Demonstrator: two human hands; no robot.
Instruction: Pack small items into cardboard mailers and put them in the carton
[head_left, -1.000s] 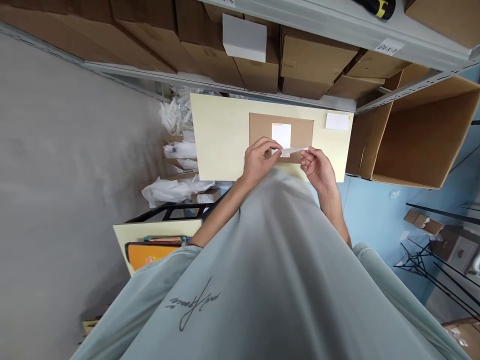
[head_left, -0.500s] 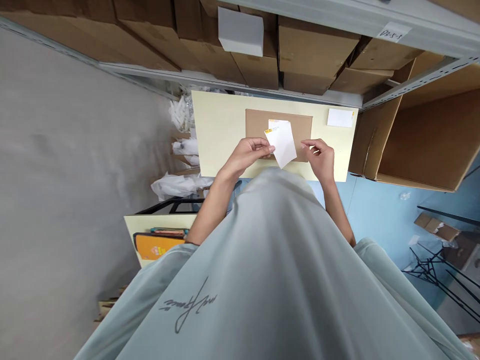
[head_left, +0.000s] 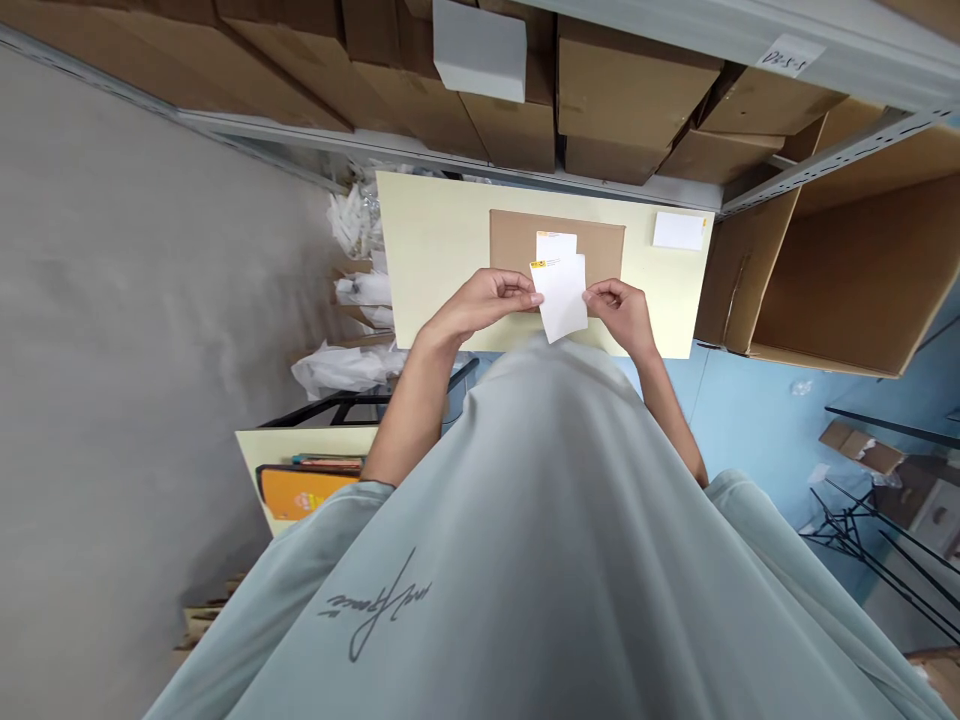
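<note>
A white label sheet (head_left: 564, 298) with a small yellow mark at its top left is held up between both hands. My left hand (head_left: 484, 302) pinches its left edge and my right hand (head_left: 619, 311) pinches its right edge. Beneath it a flat brown cardboard parcel (head_left: 517, 240) lies on the pale yellow table (head_left: 439, 260), with a white label (head_left: 556, 244) stuck on its top. Both hands hover just above the parcel's near edge.
A small white slip (head_left: 678, 230) lies at the table's right end. An open cardboard box (head_left: 840, 270) stands to the right. Shelves with several brown boxes (head_left: 630, 100) run behind the table. White plastic bags (head_left: 352, 300) pile up on the left. A lower table with an orange item (head_left: 300, 490) sits near left.
The sheet was folded flat and edge-on between my fingers; it is now turned face up and squared between both hands. My right hand let go for a moment, then gripped the right edge again.
</note>
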